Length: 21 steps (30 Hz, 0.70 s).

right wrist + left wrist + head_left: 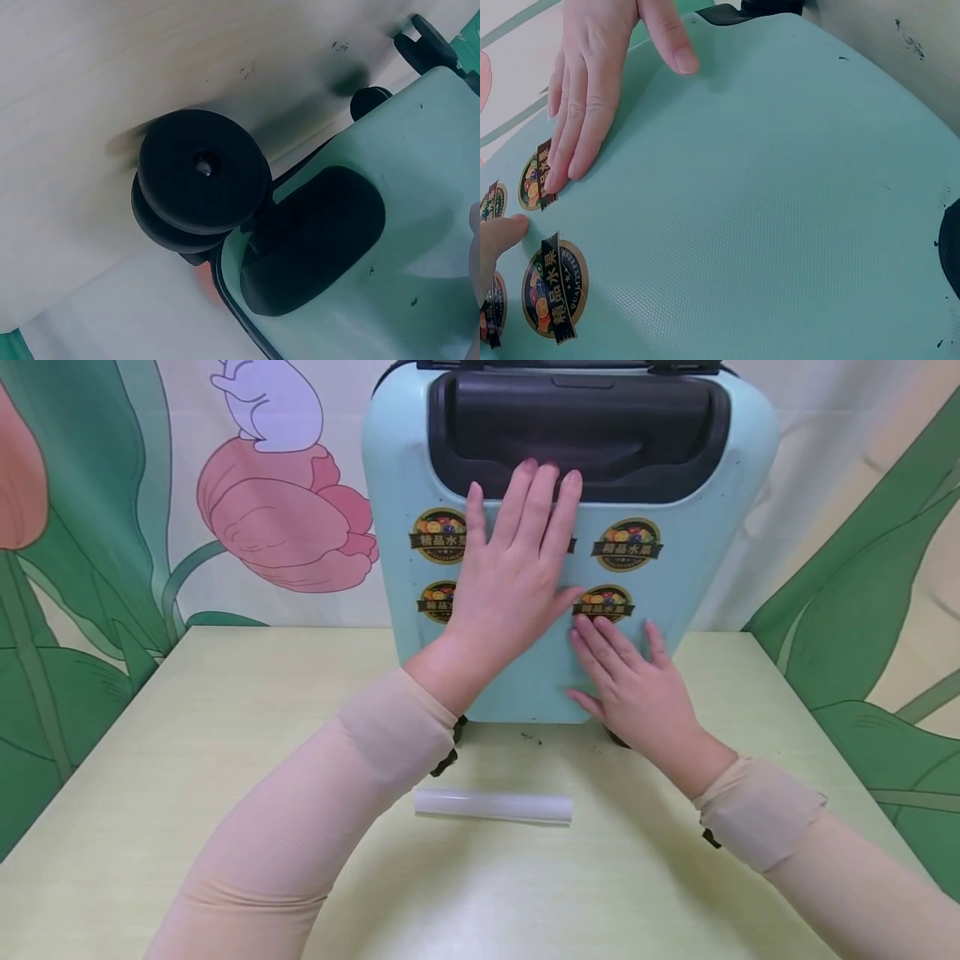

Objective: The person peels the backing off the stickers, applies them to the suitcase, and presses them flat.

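Note:
A light blue suitcase stands on the table with its front facing me. Several round fruit stickers are on it, among them an upper right one and a lower right one. My left hand lies flat on the suitcase, fingers pointing up over the black panel and covering part of the sticker rows. Lower right, my right hand has straight fingers, its fingertips at the edge of the lower right sticker. In the left wrist view these fingers overlap a sticker.
A white rolled sheet lies on the pale table in front of the suitcase. Black wheels jut from the suitcase's lower corners. Behind hangs a cloth printed with flowers and leaves.

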{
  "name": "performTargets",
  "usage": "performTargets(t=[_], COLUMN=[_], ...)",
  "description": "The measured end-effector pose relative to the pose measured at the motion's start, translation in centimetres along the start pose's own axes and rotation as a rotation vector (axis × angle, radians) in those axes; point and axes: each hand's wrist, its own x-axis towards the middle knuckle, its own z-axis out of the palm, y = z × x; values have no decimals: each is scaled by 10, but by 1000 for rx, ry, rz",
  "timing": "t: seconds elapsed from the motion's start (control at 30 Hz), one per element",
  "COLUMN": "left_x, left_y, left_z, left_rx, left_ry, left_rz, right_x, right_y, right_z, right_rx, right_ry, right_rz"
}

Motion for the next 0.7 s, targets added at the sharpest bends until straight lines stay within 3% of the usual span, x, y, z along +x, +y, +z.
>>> performTargets(t=[0.37, 0.7], left_x=[-1, -1], left_y=[-1, -1], left_z=[0, 1], left_rx=[3, 8], left_ry=[4, 17], left_rz=[16, 16], right_x=[-7, -21], right_y=[7, 17], right_z=[-2, -9], right_rx=[2, 1], right_ry=[13, -32], right_rz=[8, 93])
